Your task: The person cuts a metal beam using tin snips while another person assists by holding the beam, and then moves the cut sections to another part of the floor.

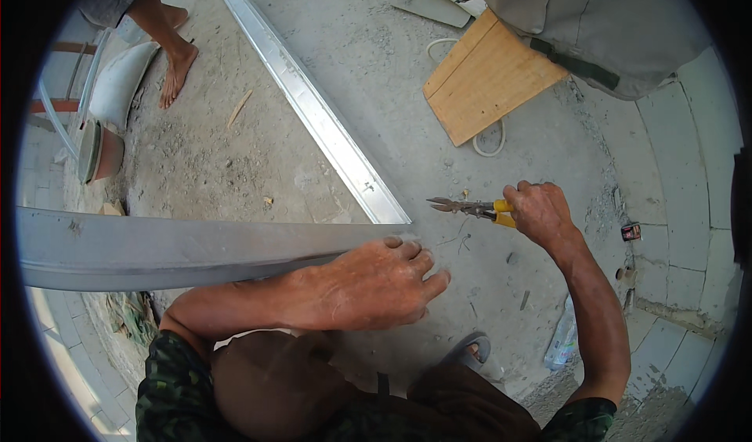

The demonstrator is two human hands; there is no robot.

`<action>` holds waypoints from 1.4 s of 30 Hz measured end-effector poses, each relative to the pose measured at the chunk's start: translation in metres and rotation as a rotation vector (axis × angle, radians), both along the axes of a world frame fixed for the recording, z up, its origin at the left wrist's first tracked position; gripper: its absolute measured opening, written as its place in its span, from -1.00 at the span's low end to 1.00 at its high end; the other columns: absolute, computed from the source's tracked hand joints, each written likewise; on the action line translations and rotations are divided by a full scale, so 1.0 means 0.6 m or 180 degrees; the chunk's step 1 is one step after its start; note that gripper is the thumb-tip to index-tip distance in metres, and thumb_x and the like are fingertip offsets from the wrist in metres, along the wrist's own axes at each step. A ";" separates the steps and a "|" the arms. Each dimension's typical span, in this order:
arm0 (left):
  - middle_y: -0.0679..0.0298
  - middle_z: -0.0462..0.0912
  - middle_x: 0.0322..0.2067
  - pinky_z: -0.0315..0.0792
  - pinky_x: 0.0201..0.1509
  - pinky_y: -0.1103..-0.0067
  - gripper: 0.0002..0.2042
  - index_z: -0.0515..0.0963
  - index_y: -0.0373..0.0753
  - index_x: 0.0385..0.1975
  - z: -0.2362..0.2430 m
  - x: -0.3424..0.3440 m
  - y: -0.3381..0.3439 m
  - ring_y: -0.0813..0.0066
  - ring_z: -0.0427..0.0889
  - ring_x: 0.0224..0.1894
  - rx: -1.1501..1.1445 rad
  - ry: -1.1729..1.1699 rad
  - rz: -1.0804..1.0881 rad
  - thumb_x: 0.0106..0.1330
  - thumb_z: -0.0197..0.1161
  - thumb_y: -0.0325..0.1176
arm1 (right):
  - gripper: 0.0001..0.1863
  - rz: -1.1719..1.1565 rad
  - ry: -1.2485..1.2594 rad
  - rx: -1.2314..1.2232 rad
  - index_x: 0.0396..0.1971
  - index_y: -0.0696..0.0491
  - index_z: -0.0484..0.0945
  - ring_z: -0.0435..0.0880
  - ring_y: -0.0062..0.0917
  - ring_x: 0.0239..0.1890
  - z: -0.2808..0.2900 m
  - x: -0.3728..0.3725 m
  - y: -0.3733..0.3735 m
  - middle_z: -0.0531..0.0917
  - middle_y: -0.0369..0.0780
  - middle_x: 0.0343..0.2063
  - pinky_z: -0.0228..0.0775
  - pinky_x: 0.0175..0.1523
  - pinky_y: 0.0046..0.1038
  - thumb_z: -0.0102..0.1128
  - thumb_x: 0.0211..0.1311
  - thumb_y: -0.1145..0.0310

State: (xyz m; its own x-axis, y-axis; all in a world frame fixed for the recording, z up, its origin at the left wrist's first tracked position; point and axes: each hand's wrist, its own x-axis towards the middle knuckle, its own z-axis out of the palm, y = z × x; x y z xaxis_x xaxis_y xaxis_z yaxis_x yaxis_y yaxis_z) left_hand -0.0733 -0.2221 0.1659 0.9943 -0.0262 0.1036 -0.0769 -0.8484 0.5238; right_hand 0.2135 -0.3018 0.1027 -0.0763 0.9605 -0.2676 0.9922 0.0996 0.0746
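Observation:
My right hand is closed around the yellow handles of a pair of tin snips. Their dark jaws point left, a little parted, over the concrete floor with nothing between them. My left hand hovers or rests just in front of the near end of a grey metal channel; its fingers are bent but apart, and I see nothing in them. That channel reaches out to the left, partly behind my left forearm. A second, shiny metal channel slants from the far side down to meet its end.
At upper left stands a person's bare foot, near a white sack and a bucket. Another person's grey trousers show at upper right, beside a wooden board. A plastic bottle lies by my right forearm.

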 end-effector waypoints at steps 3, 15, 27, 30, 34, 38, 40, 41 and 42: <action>0.02 0.60 -0.46 0.55 -0.25 0.35 -0.73 0.51 -0.42 -0.27 0.004 -0.017 -0.008 0.15 0.65 -0.26 -0.0218 0.0033 -0.0399 0.06 0.23 -0.39 | -0.93 -0.0192 0.0124 0.0102 -0.49 0.07 0.54 0.66 -0.30 -0.47 -0.013 0.001 -0.018 0.61 -0.15 -0.55 0.48 -0.34 -0.31 0.22 -0.03 0.53; -0.01 0.61 -0.33 0.46 -0.10 0.36 -0.54 0.46 -0.41 0.00 -0.025 -0.007 0.078 0.15 0.61 -0.19 0.2894 0.1192 -0.0158 0.08 0.27 -0.37 | -0.82 -0.1150 0.0064 0.0186 -0.44 0.08 0.51 0.64 -0.28 -0.43 -0.026 -0.005 -0.068 0.62 -0.15 -0.48 0.48 -0.32 -0.31 0.33 -0.06 0.45; 0.26 0.63 -0.56 0.40 -0.26 0.53 -0.94 0.63 -0.25 -0.52 -0.028 -0.089 0.251 0.44 0.61 -0.44 0.3242 0.2796 0.0394 0.08 0.24 -0.44 | -0.80 -0.1817 0.0634 -0.0139 -0.41 0.09 0.53 0.65 -0.19 -0.39 -0.012 -0.025 -0.069 0.64 -0.10 -0.49 0.46 -0.27 -0.22 0.32 -0.06 0.39; 0.26 0.63 -0.56 0.40 -0.23 0.54 -0.92 0.63 -0.25 -0.54 -0.037 -0.138 0.291 0.44 0.61 -0.42 0.3443 0.2639 0.0565 0.07 0.23 -0.41 | -0.79 -0.1830 0.0789 -0.0480 -0.41 0.09 0.55 0.64 -0.18 -0.38 -0.008 -0.050 -0.040 0.64 -0.09 -0.50 0.46 -0.25 -0.21 0.33 -0.07 0.37; 0.30 0.60 -0.60 0.33 -0.31 0.56 -0.93 0.62 -0.24 -0.58 -0.035 -0.165 0.300 0.49 0.56 -0.46 0.3664 0.2323 0.0522 0.03 0.25 -0.40 | -0.78 -0.1721 0.0916 -0.0805 -0.41 0.09 0.57 0.65 -0.19 -0.38 -0.009 -0.093 0.016 0.64 -0.09 -0.51 0.46 -0.23 -0.23 0.35 -0.08 0.34; 0.31 0.59 -0.61 0.29 -0.36 0.59 -0.89 0.60 -0.25 -0.61 -0.040 -0.173 0.293 0.52 0.53 -0.48 0.3560 0.2317 0.0353 0.07 0.24 -0.39 | -0.78 -0.1516 0.0972 -0.0891 -0.41 0.10 0.57 0.65 -0.20 -0.37 -0.006 -0.135 0.073 0.65 -0.09 -0.51 0.46 -0.23 -0.24 0.34 -0.07 0.34; 0.30 0.61 -0.57 0.33 -0.32 0.58 -0.90 0.61 -0.28 -0.51 -0.032 -0.174 0.290 0.50 0.55 -0.43 0.3400 0.2377 0.0276 0.12 0.23 -0.39 | -0.78 -0.1458 0.1040 -0.1013 -0.40 0.11 0.57 0.65 -0.20 -0.36 0.000 -0.155 0.108 0.65 -0.09 -0.49 0.47 -0.22 -0.24 0.32 -0.07 0.35; 0.25 0.62 -0.50 0.39 -0.24 0.55 -0.87 0.59 -0.30 -0.39 -0.030 -0.170 0.291 0.45 0.58 -0.35 0.3216 0.2170 0.0434 0.15 0.22 -0.38 | -0.78 -0.1470 0.1011 -0.1024 -0.40 0.11 0.57 0.65 -0.20 -0.36 0.003 -0.158 0.121 0.65 -0.09 -0.49 0.47 -0.22 -0.24 0.32 -0.07 0.35; 0.20 0.64 -0.43 0.45 -0.15 0.52 -0.81 0.58 -0.31 -0.26 -0.030 -0.167 0.292 0.40 0.61 -0.26 0.3031 0.1960 0.0579 0.18 0.21 -0.38 | -0.79 -0.1400 0.0989 -0.1061 -0.40 0.11 0.57 0.65 -0.19 -0.35 0.006 -0.161 0.133 0.65 -0.08 -0.49 0.47 -0.22 -0.24 0.30 -0.07 0.36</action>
State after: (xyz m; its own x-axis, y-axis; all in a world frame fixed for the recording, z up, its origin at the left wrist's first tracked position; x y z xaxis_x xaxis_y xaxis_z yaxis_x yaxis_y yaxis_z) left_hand -0.1735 -0.0469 0.1476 0.8664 0.3163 -0.3863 0.1342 -0.8928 -0.4300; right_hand 0.1168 -0.2221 0.1065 0.1845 0.7885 -0.5867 0.9160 -0.3543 -0.1882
